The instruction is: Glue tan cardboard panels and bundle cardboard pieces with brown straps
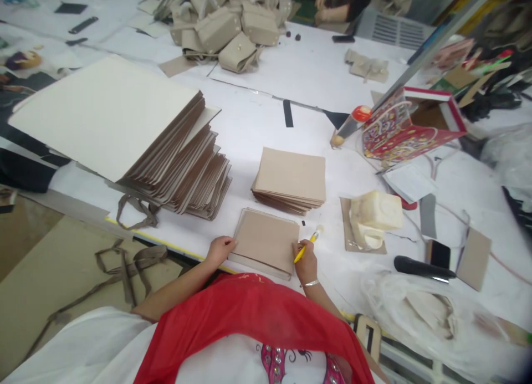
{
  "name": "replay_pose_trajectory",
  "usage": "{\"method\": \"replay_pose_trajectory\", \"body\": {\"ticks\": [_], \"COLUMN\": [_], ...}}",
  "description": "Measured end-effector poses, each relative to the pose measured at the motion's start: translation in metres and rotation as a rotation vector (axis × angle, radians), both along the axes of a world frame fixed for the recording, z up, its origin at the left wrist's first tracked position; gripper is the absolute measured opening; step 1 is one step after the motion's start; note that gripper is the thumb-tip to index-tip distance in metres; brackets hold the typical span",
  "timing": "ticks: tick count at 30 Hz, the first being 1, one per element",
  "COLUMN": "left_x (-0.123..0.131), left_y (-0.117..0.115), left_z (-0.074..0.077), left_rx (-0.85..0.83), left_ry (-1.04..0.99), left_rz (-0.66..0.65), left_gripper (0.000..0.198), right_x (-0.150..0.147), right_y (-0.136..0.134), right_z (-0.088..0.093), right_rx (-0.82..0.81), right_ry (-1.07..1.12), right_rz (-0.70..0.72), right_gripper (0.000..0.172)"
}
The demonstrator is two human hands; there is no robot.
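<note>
Directly before me a beige rectangular panel [266,240] lies on a low stack of similar pieces at the table's near edge. My left hand [220,250] touches its left edge, fingers closed; whether they pinch the panel is hard to make out. At its right edge my right hand [306,261] holds a yellow brush [300,254], bristles pointing up and away. Just behind sits a second stack of beige panels [291,176]. To the right, an open glue container [376,212] stands on a stained brown board [347,229].
A tall stack of large panels [112,112] fills the left. Beige bags [233,24] are heaped at the back. On the right are a red patterned paper bag [409,126], a bottle [353,123], a black-handled tool [421,267] and a plastic bag [415,317]. Another person's hand [332,14] shows at the back.
</note>
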State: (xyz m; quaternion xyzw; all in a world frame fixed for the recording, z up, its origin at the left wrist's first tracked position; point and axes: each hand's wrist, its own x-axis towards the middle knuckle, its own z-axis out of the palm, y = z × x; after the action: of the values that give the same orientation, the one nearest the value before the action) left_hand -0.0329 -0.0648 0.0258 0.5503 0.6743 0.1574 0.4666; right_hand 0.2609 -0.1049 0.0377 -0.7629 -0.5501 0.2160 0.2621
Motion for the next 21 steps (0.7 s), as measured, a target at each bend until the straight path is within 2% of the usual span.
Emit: {"method": "replay_pose_trajectory", "body": {"ticks": [6, 12, 21], "left_x": [-0.002, -0.001, -0.002], "left_y": [-0.002, 0.002, 0.009], "left_z": [-0.013, -0.022, -0.016], "left_rx": [-0.058, -0.120, -0.151], "left_ry": [0.043, 0.027, 0.051], "left_rz": [0.031, 0.058, 0.044], "left_gripper": [0.033, 0.033, 0.032], "right_x": [-0.003, -0.002, -0.005], "right_y": [0.012, 0.018, 0.021], "right_z": [-0.020, -0.024, -0.027], "right_rx": [-0.100, -0.140, -0.154], "right_ry": [-0.052, -0.073, -0.113], "right_rz": [0.029, 0.041, 0.061], "right_gripper": [0.040, 0.037, 0.033]}}
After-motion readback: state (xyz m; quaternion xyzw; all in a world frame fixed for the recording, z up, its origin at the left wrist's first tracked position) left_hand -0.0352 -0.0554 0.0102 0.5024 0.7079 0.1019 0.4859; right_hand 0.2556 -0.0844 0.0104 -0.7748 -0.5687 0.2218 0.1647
